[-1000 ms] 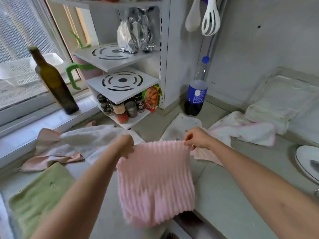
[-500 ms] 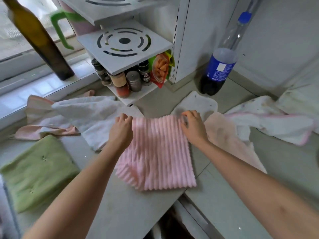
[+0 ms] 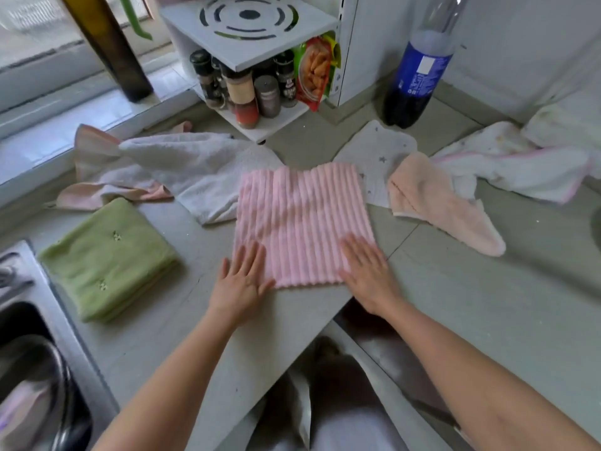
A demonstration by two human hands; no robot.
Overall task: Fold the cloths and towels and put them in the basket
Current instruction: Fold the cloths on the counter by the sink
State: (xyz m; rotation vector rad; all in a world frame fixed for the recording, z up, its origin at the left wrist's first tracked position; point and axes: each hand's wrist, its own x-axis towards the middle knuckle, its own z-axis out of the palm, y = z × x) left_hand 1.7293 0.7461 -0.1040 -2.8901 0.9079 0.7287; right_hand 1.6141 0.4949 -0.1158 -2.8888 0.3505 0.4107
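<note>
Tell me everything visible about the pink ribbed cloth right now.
The pink ribbed cloth is soft, plush-looking fabric with lengthwise ridges, spread flat and roughly square on the grey countertop. The left hand and right hand press flat on its near corners. Its far-left edge overlaps the white towel.

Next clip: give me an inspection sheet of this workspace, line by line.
Surface: grey counter, L-shaped, speckled.
Job's things: pink ribbed cloth laid flat; green towel folded; white towel, peach cloth and pink-edged cloth unfolded. Basket: nothing seen.
Clutter: soda bottle, dark bottle, spice jars under a white shelf.
Hands: left hand and right hand flat, fingers straight, on the pink cloth's near edge.
Cables: nothing seen.
Surroundings: sink at left, window sill behind.
</note>
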